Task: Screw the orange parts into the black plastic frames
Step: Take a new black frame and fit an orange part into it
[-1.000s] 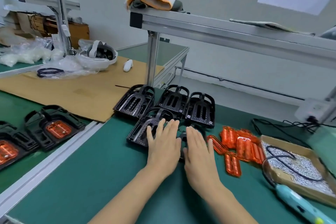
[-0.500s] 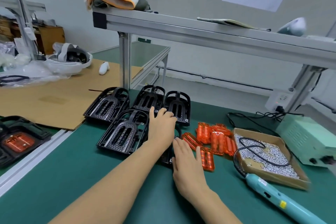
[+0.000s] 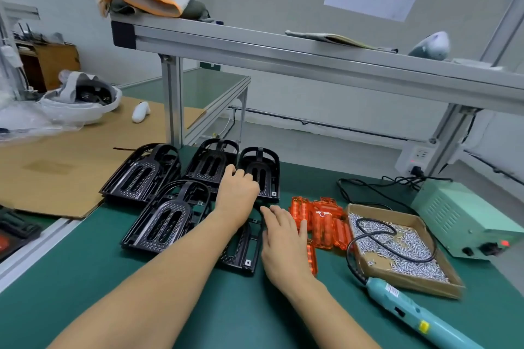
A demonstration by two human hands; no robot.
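A green work mat (image 3: 85,278) covers the bench, with an aluminium shelf rail (image 3: 312,65) crossing above it. On the mat lie 5 black plastic frames (image 3: 167,215) in a cluster. The left hand (image 3: 236,195) reaches over them, fingers curled onto the far right frame (image 3: 262,176); whether it actually grips is unclear. The right hand (image 3: 283,246) lies flat, fingers straight, on the nearest frame (image 3: 241,249). A cardboard tray of screws (image 3: 402,246) sits right, the teal electric screwdriver (image 3: 408,312) in front of it. The orange parts (image 3: 323,224) are piled between frames and tray.
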